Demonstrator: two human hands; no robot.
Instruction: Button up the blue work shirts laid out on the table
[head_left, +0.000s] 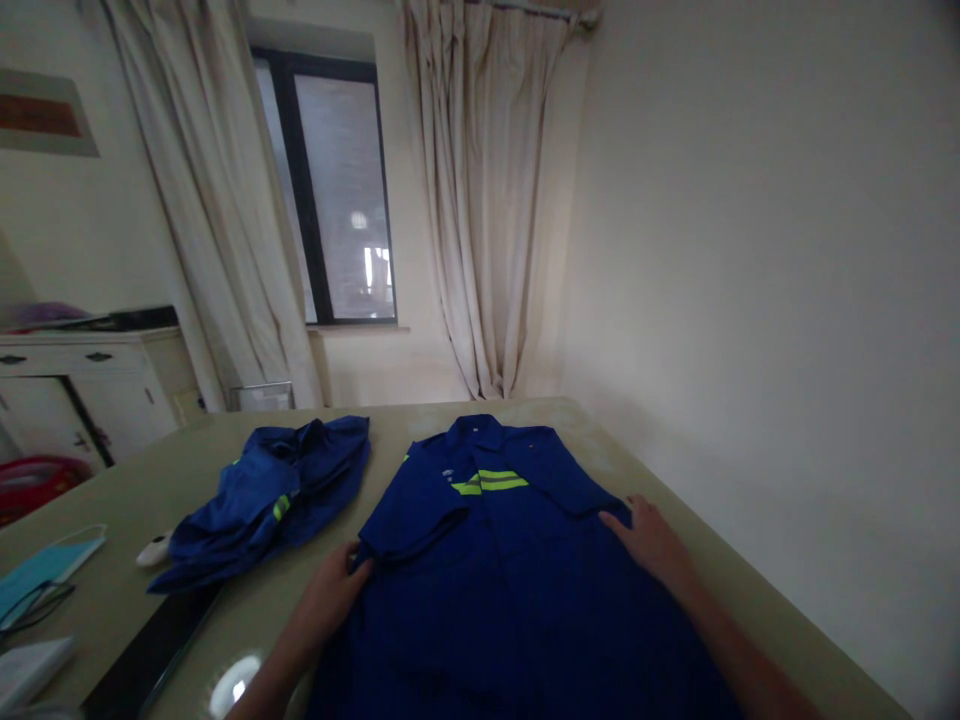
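Observation:
A blue work jacket (487, 570) with yellow-green reflective stripes lies front up and spread out before me, its collar toward the far edge. My left hand (337, 590) is closed on the jacket at its left side, by the end of the sleeve, with thumb and fingers pinching the cloth. On the opposite side, my right hand (652, 540) grips the end of the other sleeve between thumb and fingers. The jacket's lower part runs out of view at the bottom.
A crumpled blue garment (255, 490) lies on the table (405, 415) to the left. Near it are a white rounded object (155, 550), a dark flat object (150, 650), a light-blue face mask (49, 575) and a dark cable (37, 605). A wall (787, 350) borders the right side.

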